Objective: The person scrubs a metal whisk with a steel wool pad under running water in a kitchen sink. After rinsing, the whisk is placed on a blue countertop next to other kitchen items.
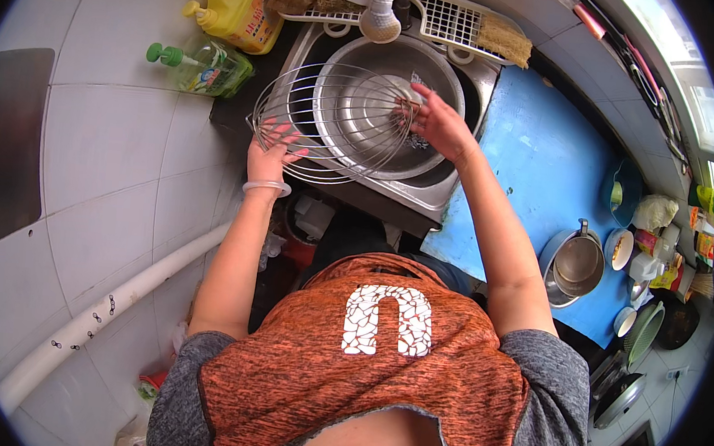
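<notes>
A rounded wire basket [341,103] of thin metal ribs is held up over the sink, between my two hands. My left hand [269,153] grips its left end, the fingers among the wires, and a pale bangle [266,187] circles that wrist. At the right end my right hand [441,124] has its lower fingers on the wires and its index finger raised. Something small and dark by those fingertips is too unclear to name. Below the basket, a round stainless steel basin [386,170] sits in the metal sink [444,195].
Behind the basin are a faucet [381,17] and a white rack [451,23] holding a loofah pad [503,41]. A yellow jug [239,6] and a green pump bottle [215,70] stand left. On the blue counter [512,172] at right are metal pots [577,265] and bowls [618,248].
</notes>
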The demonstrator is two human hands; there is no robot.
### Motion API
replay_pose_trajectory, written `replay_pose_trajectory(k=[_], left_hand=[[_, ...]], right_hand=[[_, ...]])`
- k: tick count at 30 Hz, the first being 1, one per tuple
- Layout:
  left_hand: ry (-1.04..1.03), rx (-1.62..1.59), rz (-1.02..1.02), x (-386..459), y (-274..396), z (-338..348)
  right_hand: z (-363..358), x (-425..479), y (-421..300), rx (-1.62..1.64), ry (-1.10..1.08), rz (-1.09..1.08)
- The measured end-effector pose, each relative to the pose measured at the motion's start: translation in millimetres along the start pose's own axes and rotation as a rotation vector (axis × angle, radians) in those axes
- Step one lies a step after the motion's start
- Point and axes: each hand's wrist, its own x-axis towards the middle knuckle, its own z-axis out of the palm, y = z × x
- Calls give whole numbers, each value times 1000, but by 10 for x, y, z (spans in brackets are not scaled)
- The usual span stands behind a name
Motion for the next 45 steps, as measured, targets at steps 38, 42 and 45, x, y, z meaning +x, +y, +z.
replay_pose_trajectory(k=[38,42,45], left_hand=[[-11,970,655,167,-729,1058],[-49,1038,681,161,-795,1118],[-30,1000,721,170,-776,1102]], right_hand=[[-70,646,837,-1643,714,-87],[184,922,947,-1355,711,-235],[196,914,997,-1408,518,-420]])
